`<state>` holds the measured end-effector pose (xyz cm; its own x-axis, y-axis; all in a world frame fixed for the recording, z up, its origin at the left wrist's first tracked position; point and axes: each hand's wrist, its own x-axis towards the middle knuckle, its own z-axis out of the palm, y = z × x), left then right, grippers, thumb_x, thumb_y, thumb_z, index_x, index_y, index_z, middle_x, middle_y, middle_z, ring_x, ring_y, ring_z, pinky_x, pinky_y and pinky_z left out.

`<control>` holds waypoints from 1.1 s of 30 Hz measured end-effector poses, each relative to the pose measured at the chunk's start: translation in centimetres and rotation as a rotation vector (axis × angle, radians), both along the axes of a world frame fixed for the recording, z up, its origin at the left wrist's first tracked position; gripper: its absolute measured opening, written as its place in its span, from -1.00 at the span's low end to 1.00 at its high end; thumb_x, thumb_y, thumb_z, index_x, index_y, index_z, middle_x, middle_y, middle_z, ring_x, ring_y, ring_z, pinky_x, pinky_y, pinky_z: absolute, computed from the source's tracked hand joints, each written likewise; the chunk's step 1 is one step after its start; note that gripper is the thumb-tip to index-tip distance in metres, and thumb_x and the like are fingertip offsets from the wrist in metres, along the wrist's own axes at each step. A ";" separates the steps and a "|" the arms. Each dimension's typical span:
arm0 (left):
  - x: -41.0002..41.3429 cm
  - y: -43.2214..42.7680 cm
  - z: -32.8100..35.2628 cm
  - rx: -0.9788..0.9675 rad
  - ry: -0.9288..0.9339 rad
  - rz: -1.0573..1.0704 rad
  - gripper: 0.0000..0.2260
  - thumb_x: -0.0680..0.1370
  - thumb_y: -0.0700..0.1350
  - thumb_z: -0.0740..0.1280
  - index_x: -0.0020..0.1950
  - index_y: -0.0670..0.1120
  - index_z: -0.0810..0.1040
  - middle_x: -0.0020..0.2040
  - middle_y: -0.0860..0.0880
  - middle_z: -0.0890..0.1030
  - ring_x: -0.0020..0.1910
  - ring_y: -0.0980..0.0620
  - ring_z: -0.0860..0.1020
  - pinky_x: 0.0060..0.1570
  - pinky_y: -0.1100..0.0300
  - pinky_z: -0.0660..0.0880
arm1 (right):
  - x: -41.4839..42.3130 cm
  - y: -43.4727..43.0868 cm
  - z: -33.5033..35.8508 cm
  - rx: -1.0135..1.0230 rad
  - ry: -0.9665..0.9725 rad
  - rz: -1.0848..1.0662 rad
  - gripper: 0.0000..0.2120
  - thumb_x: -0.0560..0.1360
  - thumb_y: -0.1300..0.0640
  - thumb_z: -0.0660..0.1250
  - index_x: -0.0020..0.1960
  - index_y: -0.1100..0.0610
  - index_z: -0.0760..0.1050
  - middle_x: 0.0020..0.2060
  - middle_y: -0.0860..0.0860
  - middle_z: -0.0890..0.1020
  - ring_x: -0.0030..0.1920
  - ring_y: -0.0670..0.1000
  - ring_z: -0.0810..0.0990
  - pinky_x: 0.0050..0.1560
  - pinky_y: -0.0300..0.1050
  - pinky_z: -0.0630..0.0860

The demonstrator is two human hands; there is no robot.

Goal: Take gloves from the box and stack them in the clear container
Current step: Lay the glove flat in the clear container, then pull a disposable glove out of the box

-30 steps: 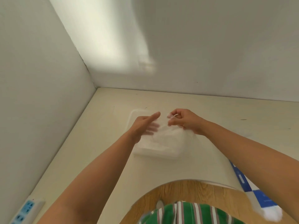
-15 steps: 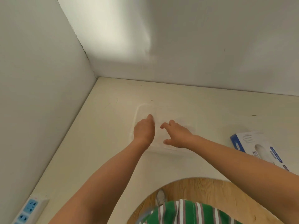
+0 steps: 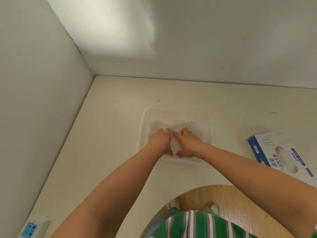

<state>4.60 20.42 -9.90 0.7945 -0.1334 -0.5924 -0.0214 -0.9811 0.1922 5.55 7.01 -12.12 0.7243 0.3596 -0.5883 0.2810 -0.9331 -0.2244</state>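
Both hands are down in the clear container (image 3: 143, 121), pressing a see-through glove (image 3: 175, 147) flat. On the right hand (image 3: 187, 143) the fingers (image 3: 184, 132) look stretched out on it. The left hand (image 3: 160, 140) hides its fingers past the knuckles, so I can't tell there. The box (image 3: 267, 152) sits well off to the right of the fingers, so I'd guess there are more gloves to go. How high the stack is, no idea; it's all clear plastic on a pale surface (image 3: 106, 152).

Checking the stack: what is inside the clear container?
Inside the clear container lie thin translucent gloves, with the left hand and right hand resting on them. The hands cover the middle, so their count is hidden.
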 end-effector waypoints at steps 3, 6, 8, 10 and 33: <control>0.1 0.9 -1.7 -0.005 0.085 0.027 -0.24 0.53 0.01 0.36 0.56 -0.09 -0.05 0.45 -0.16 0.12 0.38 -0.21 0.29 0.25 -0.02 0.41 | 0.3 -0.1 0.4 -0.064 -0.001 -0.020 0.06 0.34 -0.17 0.50 0.58 -0.08 -0.12 0.47 0.15 0.06 0.39 0.20 0.23 0.31 0.04 0.40; 0.3 1.3 -2.5 -0.017 0.121 0.119 -0.11 0.50 0.06 0.39 0.58 0.00 -0.20 0.49 -0.19 0.00 0.40 -0.24 0.27 0.27 -0.03 0.36 | 0.3 0.0 0.2 -0.107 0.025 -0.032 0.03 0.34 -0.17 0.49 0.57 -0.07 -0.10 0.46 0.13 0.02 0.38 0.22 0.19 0.32 0.05 0.38; 0.4 1.3 -2.7 -0.007 0.140 0.146 -0.05 0.47 0.01 0.45 0.58 0.03 -0.22 0.48 -0.22 -0.03 0.39 -0.26 0.30 0.26 -0.04 0.38 | 0.1 0.1 -0.2 -0.116 0.020 -0.028 -0.02 0.38 -0.15 0.46 0.57 -0.07 -0.09 0.46 0.12 0.00 0.39 0.23 0.16 0.33 0.05 0.37; 0.4 1.2 -2.7 0.011 0.138 0.130 0.00 0.45 -0.04 0.49 0.58 0.03 -0.22 0.49 -0.23 -0.05 0.39 -0.27 0.29 0.27 -0.05 0.38 | 0.1 0.1 -0.4 -0.115 0.014 -0.035 -0.05 0.39 -0.14 0.45 0.57 -0.09 -0.07 0.48 0.11 -0.04 0.41 0.23 0.13 0.35 0.06 0.36; -0.3 -16.6 6.8 -0.442 -0.558 0.218 -0.86 0.55 -0.07 0.23 -0.02 -0.02 0.57 -0.23 0.03 0.60 -0.20 -0.02 0.54 -0.24 0.16 0.42 | -1.9 -18.3 8.7 0.475 -0.422 -0.470 -0.87 0.51 0.14 0.30 -0.03 0.07 0.63 -0.18 -0.04 0.64 -0.18 -0.03 0.55 -0.04 -0.01 0.54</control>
